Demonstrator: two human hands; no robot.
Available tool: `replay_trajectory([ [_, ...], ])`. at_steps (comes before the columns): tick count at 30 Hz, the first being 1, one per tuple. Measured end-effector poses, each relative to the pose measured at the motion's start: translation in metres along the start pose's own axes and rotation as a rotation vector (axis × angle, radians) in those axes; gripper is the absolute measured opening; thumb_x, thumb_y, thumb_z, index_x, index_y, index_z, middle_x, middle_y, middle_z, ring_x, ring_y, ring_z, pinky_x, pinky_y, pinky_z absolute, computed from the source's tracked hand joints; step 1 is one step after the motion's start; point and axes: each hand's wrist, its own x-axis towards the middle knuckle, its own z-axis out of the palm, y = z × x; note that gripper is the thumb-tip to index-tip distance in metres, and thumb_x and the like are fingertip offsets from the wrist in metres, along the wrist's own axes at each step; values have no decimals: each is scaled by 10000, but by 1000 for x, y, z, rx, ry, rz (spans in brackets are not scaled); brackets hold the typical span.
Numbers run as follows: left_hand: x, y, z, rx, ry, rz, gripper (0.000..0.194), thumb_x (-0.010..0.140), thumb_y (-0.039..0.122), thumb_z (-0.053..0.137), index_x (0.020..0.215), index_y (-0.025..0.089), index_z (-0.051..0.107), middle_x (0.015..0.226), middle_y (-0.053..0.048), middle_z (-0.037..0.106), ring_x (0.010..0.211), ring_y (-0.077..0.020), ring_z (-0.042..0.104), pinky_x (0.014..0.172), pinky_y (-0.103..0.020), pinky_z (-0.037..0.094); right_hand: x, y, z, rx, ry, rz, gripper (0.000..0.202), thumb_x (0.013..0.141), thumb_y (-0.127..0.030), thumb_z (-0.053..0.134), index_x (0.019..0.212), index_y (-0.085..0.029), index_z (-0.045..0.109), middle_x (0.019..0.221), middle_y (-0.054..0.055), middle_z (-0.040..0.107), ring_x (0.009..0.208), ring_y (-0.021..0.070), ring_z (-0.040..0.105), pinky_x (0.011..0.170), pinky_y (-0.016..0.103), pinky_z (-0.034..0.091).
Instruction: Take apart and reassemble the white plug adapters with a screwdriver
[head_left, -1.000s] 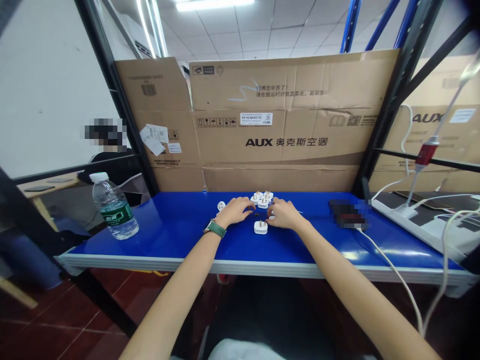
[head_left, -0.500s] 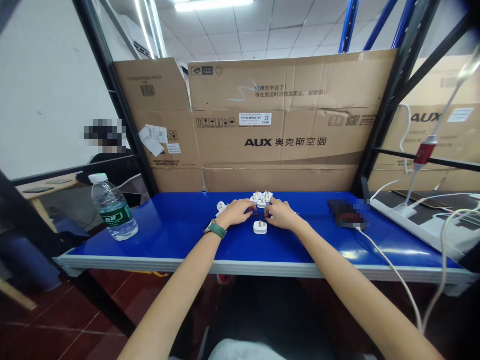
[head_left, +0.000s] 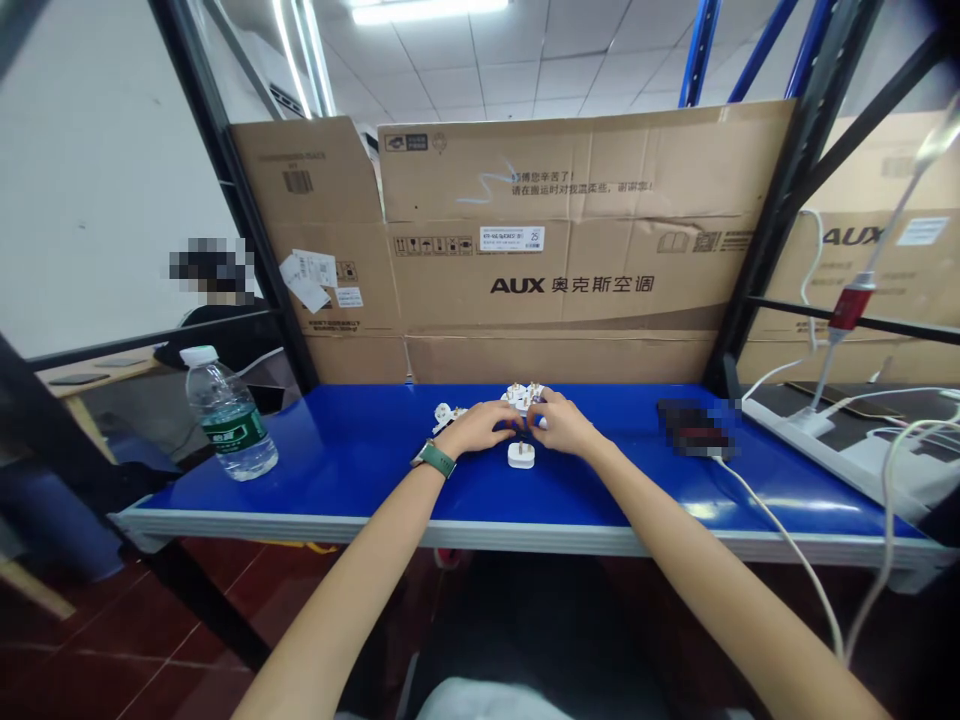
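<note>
My left hand [head_left: 484, 426] wears a green-strapped watch and has its fingers bent, tips close to those of my right hand [head_left: 564, 424]. Whatever lies between the fingertips is too small and hidden to make out; a bit of white shows at the right fingers. Just in front of the hands, a white plug [head_left: 521, 457] rests on the blue table with its pins up. Behind the fingertips sits a cluster of several white plugs [head_left: 517, 394], pins upward, partly covered by the hands. Small white plug parts [head_left: 444, 413] lie beyond my left hand.
A water bottle [head_left: 231, 420] stands on the table's left side. At right lie a blurred dark device [head_left: 694, 428] with a white cable and a white power strip [head_left: 847, 455]. A cardboard panel [head_left: 570, 300] closes off the back. One person sits beyond the left frame post.
My fingertips have drawn closer together above the front plug, the left hand shifting slightly right. The plugs on the table stay where they were.
</note>
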Motion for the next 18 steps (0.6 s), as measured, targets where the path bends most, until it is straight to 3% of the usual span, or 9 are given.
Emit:
replay_trajectory([
  [4, 1, -2, 3, -21, -51, 59, 247, 936, 206, 588, 1102, 280, 755, 1146, -56, 670, 1058, -201, 634, 951, -303, 465, -2, 0, -1, -45, -33, 47, 221, 833, -160, 613, 1003, -229, 737, 1141, 117, 562, 1009, 265, 548, 780, 308, 411],
  [8, -1, -6, 3, 30, -53, 24, 261, 944, 208, 560, 1060, 294, 777, 1132, -51, 667, 1028, -193, 642, 932, -295, 474, 0, 5, -1, -34, -9, 65, 352, 832, -50, 521, 1070, -212, 724, 1081, 123, 559, 983, 250, 549, 832, 310, 412],
  [18, -1, -2, 2, 114, -30, 0, 322, 931, 200, 562, 1172, 320, 739, 1151, -49, 638, 1044, -207, 630, 935, -313, 476, 2, 10, 1, 1, 20, 66, 347, 833, -40, 506, 1048, -203, 724, 1015, 108, 530, 961, 245, 534, 862, 315, 404],
])
